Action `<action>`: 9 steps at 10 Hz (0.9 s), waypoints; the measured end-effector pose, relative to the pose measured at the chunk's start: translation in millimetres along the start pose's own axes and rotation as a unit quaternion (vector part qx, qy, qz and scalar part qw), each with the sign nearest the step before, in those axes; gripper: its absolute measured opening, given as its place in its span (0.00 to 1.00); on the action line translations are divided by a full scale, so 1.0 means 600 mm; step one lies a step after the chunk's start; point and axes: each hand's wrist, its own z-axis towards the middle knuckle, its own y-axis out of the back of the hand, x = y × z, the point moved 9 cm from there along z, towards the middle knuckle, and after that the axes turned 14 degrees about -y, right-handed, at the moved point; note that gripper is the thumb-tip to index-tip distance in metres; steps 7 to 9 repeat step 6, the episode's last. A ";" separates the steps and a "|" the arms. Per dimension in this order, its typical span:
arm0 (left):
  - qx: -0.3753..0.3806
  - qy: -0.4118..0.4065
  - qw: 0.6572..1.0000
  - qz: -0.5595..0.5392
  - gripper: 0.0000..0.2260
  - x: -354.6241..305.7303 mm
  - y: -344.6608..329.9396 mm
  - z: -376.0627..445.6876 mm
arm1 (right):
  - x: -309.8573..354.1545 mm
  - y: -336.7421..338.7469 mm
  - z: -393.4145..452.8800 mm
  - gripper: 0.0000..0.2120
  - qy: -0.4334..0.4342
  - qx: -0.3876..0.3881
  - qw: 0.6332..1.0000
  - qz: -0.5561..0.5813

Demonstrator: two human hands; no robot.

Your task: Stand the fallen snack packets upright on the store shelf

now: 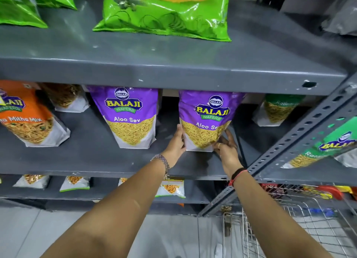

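Here, a grey metal store shelf fills the view from a head camera looking forward and down, with two bare arms reaching in from below. At the far left of the middle tier stands an orange Balaji mix packet, upright and leaning slightly back. Behind it, a little to the right, a smaller packet of yellow snack sits deeper on the shelf. Next comes a purple Aloo Sev packet, standing upright on its white base, untouched. To its right, across a dark gap, stands a second purple Aloo Sev packet, also upright, and both hands are on it. The left hand, with a beaded bracelet at the wrist, presses flat against the packet's lower left edge, fingers extended upward. The right hand, wearing a ring and a red and black wrist thread, cups the packet's lower right corner with fingers curled around its side, so the packet is held between the two hands. Further right, a green packet stands at the back of the shelf. Past a slanted perforated upright, another green Balaji packet lies tilted on a neighbouring shelf. On the tier above rests a large bright green bag, with more green bags to its left. A wire trolley shows at bottom right.
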 end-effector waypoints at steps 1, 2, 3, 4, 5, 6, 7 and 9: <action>0.001 -0.001 1.000 0.000 0.24 -0.002 -0.015 0.001 | 0.007 0.013 -0.005 0.36 0.009 -0.005 1.000 -0.008; -0.003 -0.005 1.000 -0.007 0.24 0.003 -0.032 0.007 | 0.012 0.024 -0.007 0.34 0.020 0.000 1.000 0.000; -0.009 -0.008 1.000 -0.005 0.24 0.012 -0.041 0.012 | 0.015 0.033 -0.007 0.33 0.033 -0.008 0.999 -0.011; -0.028 -0.003 1.000 0.014 0.25 0.018 -0.041 0.012 | 0.020 0.036 -0.008 0.32 0.034 -0.016 0.999 -0.020; -0.030 -0.003 0.999 -0.013 0.25 0.025 -0.039 0.014 | 0.021 0.035 -0.006 0.32 0.038 -0.014 0.999 -0.035; -0.070 -0.023 0.997 0.010 0.25 0.018 -0.019 0.008 | 0.016 0.043 -0.013 0.30 0.033 -0.052 0.994 -0.088; -0.070 -0.023 0.997 0.010 0.25 0.018 -0.019 0.008 | 0.016 0.043 -0.013 0.30 0.033 -0.052 0.994 -0.088; -0.070 -0.023 0.997 0.010 0.25 0.018 -0.019 0.008 | 0.016 0.043 -0.013 0.30 0.033 -0.052 0.994 -0.088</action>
